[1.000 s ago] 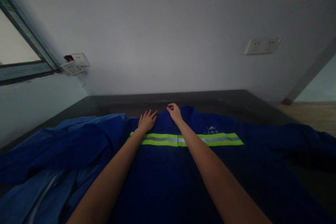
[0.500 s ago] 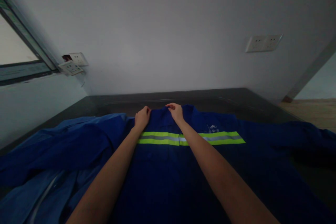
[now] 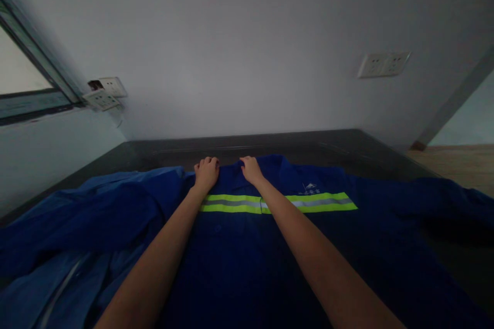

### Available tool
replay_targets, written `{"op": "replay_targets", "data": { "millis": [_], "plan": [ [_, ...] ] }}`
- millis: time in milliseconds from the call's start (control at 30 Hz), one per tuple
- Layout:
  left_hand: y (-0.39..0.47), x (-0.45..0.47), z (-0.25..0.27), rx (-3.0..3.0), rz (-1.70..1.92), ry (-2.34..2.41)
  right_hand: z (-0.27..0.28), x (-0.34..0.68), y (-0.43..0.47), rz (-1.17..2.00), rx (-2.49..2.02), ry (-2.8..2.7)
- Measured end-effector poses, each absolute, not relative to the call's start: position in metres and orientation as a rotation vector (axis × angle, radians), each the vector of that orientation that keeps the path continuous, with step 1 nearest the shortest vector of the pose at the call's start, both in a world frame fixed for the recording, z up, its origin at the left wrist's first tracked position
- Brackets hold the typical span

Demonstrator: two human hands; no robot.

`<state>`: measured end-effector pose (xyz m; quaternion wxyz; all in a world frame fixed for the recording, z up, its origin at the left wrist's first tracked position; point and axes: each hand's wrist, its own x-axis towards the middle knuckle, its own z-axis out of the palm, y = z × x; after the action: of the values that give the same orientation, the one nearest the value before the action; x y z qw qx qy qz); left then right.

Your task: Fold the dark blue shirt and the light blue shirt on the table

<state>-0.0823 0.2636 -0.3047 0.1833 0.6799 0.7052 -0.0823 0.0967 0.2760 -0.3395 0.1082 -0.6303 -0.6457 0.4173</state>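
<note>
A dark blue work jacket lies spread out front side up, its sleeves stretched to both sides. Across its chest runs a yellow-green and silver reflective strip, with a small white logo above it on the right. My left hand is at the jacket's top edge by the left shoulder, fingers curled over the cloth. Beside it, my right hand has its fingers closed on the collar. The fingertips are partly hidden.
Under the jacket's left sleeve lies a lighter blue garment with a zip. The dark tabletop meets a white wall behind. Wall sockets are on the right; a loose socket plate hangs at the left near a window frame.
My left hand has shifted slightly left, with its fingers reaching further over the shoulder edge. My right hand has moved a little left and down along the collar.
</note>
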Motion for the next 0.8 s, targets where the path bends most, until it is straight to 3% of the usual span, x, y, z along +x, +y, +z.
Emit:
{"op": "replay_targets", "data": {
  "millis": [300, 567, 800],
  "plan": [
    [0.248, -0.011, -0.298, 2.087, -0.052, 1.58, -0.319, 0.112, 0.294, 1.094, -1.912, -1.863],
    [0.235, -0.013, -0.309, 2.063, -0.219, 1.507, -0.289, 0.232, 0.322, 0.843, -1.811, -1.954],
    [0.235, -0.009, -0.301, 2.058, -0.29, 1.521, -0.286, 0.278, 0.316, 1.005, -1.575, -2.52]
  ]
}}
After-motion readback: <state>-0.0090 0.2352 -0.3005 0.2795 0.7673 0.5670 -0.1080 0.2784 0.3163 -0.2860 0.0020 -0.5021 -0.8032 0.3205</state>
